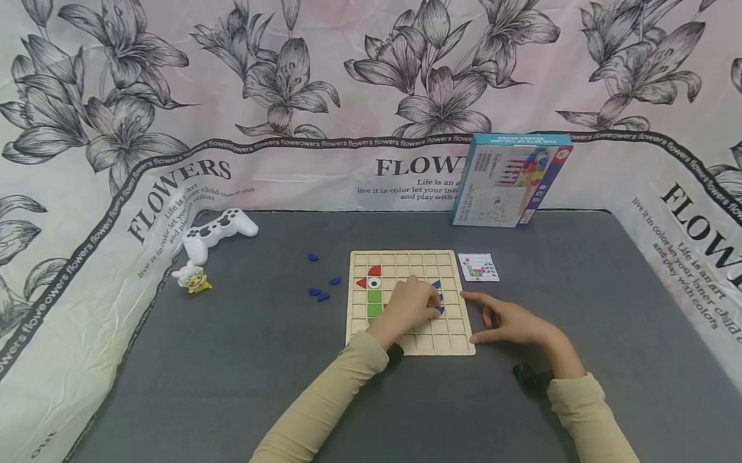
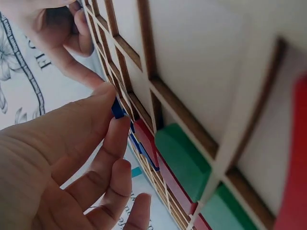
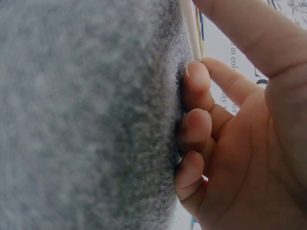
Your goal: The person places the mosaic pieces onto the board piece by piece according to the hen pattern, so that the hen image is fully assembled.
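Observation:
A wooden grid board [image 1: 413, 257] lies on the dark table. Over its right part, my left hand [image 1: 406, 306] pinches a small blue piece [image 2: 117, 109] between thumb and index finger, at the grid. Other blue pieces [image 1: 437, 284] sit in cells beside those fingertips. On the board's left side are red pieces [image 1: 375, 270], a white eye piece [image 1: 374, 283] and green squares [image 1: 374, 296]; my left hand and forearm hide some of the middle. With thumb and index finger spread, my right hand [image 1: 514, 323] touches the board's right edge, its other fingers bent beneath.
Several loose blue pieces [image 1: 314, 291] lie left of the board. A pattern card [image 1: 478, 268] is at its upper right, and a box [image 1: 489, 204] leans on the flowered cloth behind. At the back left are a white game controller [image 1: 220, 229] and a small figurine [image 1: 192, 277].

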The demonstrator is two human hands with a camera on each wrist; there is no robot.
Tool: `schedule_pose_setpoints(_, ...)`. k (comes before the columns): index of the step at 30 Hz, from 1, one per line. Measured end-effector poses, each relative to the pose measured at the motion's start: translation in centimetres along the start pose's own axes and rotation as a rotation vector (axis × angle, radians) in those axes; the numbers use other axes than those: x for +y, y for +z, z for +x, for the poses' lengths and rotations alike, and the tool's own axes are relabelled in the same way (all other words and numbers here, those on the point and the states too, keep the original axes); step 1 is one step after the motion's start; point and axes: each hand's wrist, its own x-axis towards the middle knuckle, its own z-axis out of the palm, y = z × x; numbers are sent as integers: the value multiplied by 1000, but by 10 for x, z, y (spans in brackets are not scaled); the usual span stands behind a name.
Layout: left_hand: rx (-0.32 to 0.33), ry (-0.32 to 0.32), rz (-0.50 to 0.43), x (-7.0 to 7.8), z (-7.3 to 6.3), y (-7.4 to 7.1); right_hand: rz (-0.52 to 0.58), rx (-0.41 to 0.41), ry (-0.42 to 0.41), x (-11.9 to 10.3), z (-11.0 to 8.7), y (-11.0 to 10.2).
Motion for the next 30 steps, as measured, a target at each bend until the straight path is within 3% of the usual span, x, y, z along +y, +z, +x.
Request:
schedule_pose_setpoints(13,-75,28,5,0,1,0,7,8,-17,1,1,0)
schedule_pose_setpoints(19,-29,39,10,-2,-1,-5,4,-1,0,2,1,1)
schedule_pose_setpoints(25,11,44,-10,-14,-5,-12,-9,-1,0,1,1,1)
schedule_pose_setpoints(30,5,-23,-66,-28,-12,-24,-4,-6,19,0,0,1)
